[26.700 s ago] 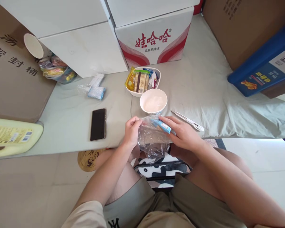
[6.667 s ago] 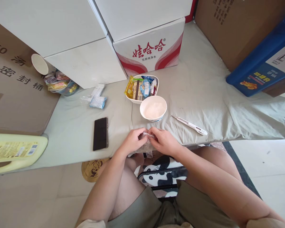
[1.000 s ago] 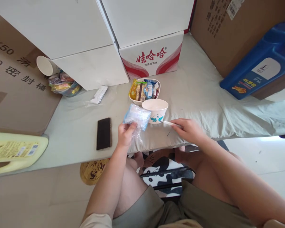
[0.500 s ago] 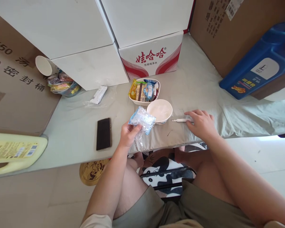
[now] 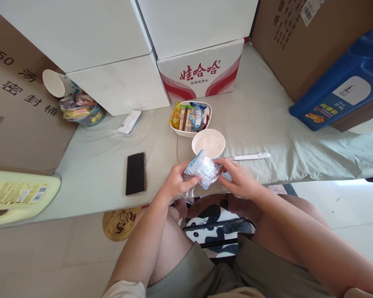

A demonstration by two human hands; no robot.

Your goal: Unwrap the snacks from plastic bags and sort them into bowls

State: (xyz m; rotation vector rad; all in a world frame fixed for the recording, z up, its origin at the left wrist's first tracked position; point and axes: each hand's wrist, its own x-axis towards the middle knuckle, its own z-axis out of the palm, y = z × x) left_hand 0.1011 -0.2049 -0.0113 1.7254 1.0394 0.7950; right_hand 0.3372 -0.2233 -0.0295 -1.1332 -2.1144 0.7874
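Observation:
My left hand [image 5: 178,180] grips a crinkled clear plastic packet with blue edges [image 5: 205,170], its thumb across the near face. A loose strip of clear film [image 5: 189,194] hangs below it. On the packet's other side, my right hand [image 5: 238,179] has its fingers and thumb closed at the right edge. Just behind the packet stands a white paper bowl [image 5: 209,141], its near rim partly covered. A slim white utility knife [image 5: 251,157] lies on the cloth beyond my right hand, its tip end hidden near the fingers.
An oval white bowl of wrapped snacks [image 5: 191,117] stands behind the paper bowl. A phone [image 5: 136,174] lies left, near a white packet [image 5: 129,122]. Boxes, including a white and red carton [image 5: 202,72], line the back. A blue bottle [image 5: 332,87] leans right; a yellow jug [image 5: 21,196] lies left.
My right hand has let go of the utility knife, leaving it on the cloth, and moved left to the packet. My left hand has brought the packet right and nearer to me.

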